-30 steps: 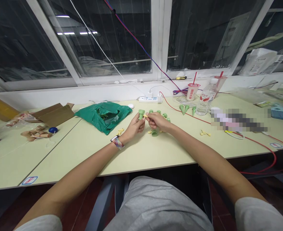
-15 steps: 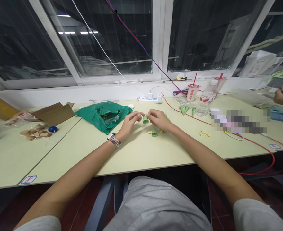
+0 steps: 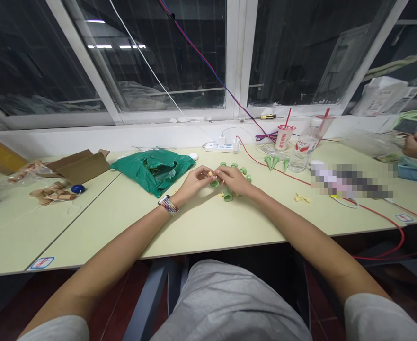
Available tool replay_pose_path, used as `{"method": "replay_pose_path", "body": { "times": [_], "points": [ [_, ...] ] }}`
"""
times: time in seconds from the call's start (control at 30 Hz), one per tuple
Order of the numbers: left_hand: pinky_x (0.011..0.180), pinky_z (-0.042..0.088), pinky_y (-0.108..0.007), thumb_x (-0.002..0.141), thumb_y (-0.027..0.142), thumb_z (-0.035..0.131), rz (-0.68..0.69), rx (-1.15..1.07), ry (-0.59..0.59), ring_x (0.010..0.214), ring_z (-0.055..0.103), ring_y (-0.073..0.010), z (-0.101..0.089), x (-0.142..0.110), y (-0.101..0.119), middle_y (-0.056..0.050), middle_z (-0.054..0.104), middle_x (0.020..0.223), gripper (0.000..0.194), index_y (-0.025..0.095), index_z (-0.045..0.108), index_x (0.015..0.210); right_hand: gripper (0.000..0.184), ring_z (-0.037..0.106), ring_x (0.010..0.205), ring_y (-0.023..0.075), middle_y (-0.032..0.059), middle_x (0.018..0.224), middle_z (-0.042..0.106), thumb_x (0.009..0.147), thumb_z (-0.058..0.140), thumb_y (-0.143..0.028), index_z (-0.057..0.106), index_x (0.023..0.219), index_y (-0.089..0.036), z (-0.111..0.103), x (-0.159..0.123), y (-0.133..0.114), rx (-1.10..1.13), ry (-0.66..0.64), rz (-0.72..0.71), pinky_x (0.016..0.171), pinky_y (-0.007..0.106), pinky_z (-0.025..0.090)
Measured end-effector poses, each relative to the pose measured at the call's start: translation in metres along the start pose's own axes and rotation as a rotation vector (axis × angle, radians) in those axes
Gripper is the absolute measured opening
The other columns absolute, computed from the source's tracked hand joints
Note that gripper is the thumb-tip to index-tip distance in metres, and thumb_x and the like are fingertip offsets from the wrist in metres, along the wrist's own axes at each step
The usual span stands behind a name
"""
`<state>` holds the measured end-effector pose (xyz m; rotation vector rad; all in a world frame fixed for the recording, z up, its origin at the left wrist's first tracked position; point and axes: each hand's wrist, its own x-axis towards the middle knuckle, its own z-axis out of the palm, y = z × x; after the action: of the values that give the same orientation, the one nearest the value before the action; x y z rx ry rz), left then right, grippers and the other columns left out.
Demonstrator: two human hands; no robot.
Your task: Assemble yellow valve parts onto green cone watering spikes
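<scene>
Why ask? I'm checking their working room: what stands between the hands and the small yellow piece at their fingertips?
Nothing visible: the small yellow plastic piece sits at the fingertips of the left hand and right hand. The green plastic tube lies just beneath the right hand, not between them.

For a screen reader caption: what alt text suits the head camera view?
The left hand and right hand meet at a small yellow piece among green plastic pieces on a pale table. A green plastic bag lies to the left.
</scene>
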<state>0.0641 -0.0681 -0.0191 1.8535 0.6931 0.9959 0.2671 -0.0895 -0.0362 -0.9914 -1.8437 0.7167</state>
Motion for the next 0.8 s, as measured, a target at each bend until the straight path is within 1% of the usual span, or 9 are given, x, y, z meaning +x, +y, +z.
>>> {"method": "replay_pose_path", "body": {
  "times": [0.1, 0.17, 0.27, 0.33, 0.4, 0.47, 0.63, 0.7, 0.8],
  "points": [
    [0.075, 0.050, -0.029, 0.078, 0.042, 0.087, -0.022, 0.027, 0.008, 0.080, 0.065, -0.0176, -0.002, 0.000, 0.002, -0.005, 0.071, 0.088, 0.037, 0.016, 0.070, 0.098, 0.031, 0.064, 0.078, 0.0162, 0.0013, 0.080, 0.069, 0.101, 0.049, -0.040, 0.068, 0.086, -0.021, -0.001, 0.002, 0.001, 0.077, -0.009, 0.019, 0.073, 0.027, 0.048],
    [0.071, 0.048, -0.028, 0.076, 0.039, 0.087, -0.045, 0.062, 0.012, 0.075, 0.064, -0.0165, -0.004, 0.001, 0.001, -0.003, 0.070, 0.085, 0.036, 0.017, 0.070, 0.099, 0.031, 0.066, 0.078, 0.0164, 0.0027, 0.082, 0.071, 0.100, 0.052, -0.042, 0.070, 0.087, -0.020, -0.004, 0.004, 0.002, 0.112, 0.019, 0.034, 0.071, 0.027, 0.050],
    [0.066, 0.045, -0.026, 0.076, 0.034, 0.085, -0.094, 0.159, -0.002, 0.070, 0.063, -0.0160, -0.011, 0.001, -0.001, -0.002, 0.069, 0.079, 0.032, 0.016, 0.069, 0.098, 0.034, 0.066, 0.072, 0.0162, 0.0035, 0.079, 0.071, 0.098, 0.056, -0.049, 0.070, 0.089, -0.019, -0.015, 0.007, 0.002, 0.198, 0.156, 0.056, 0.066, 0.027, 0.051],
    [0.063, 0.044, -0.025, 0.076, 0.029, 0.083, -0.134, 0.242, -0.041, 0.068, 0.062, -0.0158, -0.015, 0.001, -0.001, -0.002, 0.068, 0.076, 0.026, 0.016, 0.070, 0.095, 0.039, 0.065, 0.068, 0.0156, 0.0032, 0.075, 0.069, 0.095, 0.059, -0.056, 0.069, 0.087, -0.019, -0.025, 0.008, 0.002, 0.240, 0.259, 0.065, 0.062, 0.026, 0.052],
    [0.061, 0.044, -0.025, 0.077, 0.027, 0.081, -0.176, 0.297, -0.101, 0.066, 0.063, -0.0163, -0.019, 0.000, -0.002, -0.003, 0.069, 0.074, 0.021, 0.016, 0.071, 0.092, 0.043, 0.064, 0.065, 0.0147, 0.0029, 0.072, 0.068, 0.094, 0.062, -0.061, 0.068, 0.085, -0.019, -0.037, 0.006, 0.003, 0.235, 0.332, 0.069, 0.061, 0.026, 0.051],
    [0.060, 0.045, -0.025, 0.077, 0.026, 0.080, -0.193, 0.321, -0.143, 0.065, 0.064, -0.0170, -0.021, -0.001, -0.003, -0.004, 0.071, 0.074, 0.018, 0.016, 0.072, 0.091, 0.047, 0.062, 0.062, 0.0142, 0.0027, 0.069, 0.067, 0.092, 0.063, -0.065, 0.068, 0.083, -0.019, -0.049, 0.001, 0.005, 0.209, 0.377, 0.067, 0.061, 0.025, 0.052],
    [0.056, 0.042, -0.024, 0.078, 0.025, 0.077, -0.094, 0.381, -0.146, 0.061, 0.060, -0.0158, -0.021, -0.002, -0.011, -0.004, 0.068, 0.070, 0.010, 0.018, 0.074, 0.083, 0.052, 0.062, 0.057, 0.0135, 0.0019, 0.065, 0.065, 0.091, 0.062, -0.070, 0.068, 0.082, -0.019, -0.074, -0.013, 0.013, 0.159, 0.456, 0.063, 0.056, 0.026, 0.050],
    [0.057, 0.041, -0.025, 0.080, 0.025, 0.075, -0.068, 0.413, -0.153, 0.062, 0.059, -0.0161, -0.020, -0.002, -0.013, -0.004, 0.069, 0.072, 0.007, 0.018, 0.075, 0.081, 0.052, 0.061, 0.055, 0.0132, 0.0018, 0.064, 0.065, 0.092, 0.062, -0.070, 0.068, 0.082, -0.019, -0.079, -0.016, 0.015, 0.151, 0.474, 0.059, 0.054, 0.025, 0.049],
    [0.059, 0.041, -0.026, 0.083, 0.026, 0.071, -0.041, 0.468, -0.149, 0.065, 0.060, -0.0174, -0.019, -0.003, -0.011, -0.005, 0.072, 0.076, 0.010, 0.019, 0.077, 0.079, 0.050, 0.061, 0.053, 0.0132, 0.0016, 0.063, 0.065, 0.093, 0.062, -0.067, 0.068, 0.081, -0.019, -0.081, -0.017, 0.015, 0.143, 0.473, 0.046, 0.053, 0.025, 0.049]
  ]
}}
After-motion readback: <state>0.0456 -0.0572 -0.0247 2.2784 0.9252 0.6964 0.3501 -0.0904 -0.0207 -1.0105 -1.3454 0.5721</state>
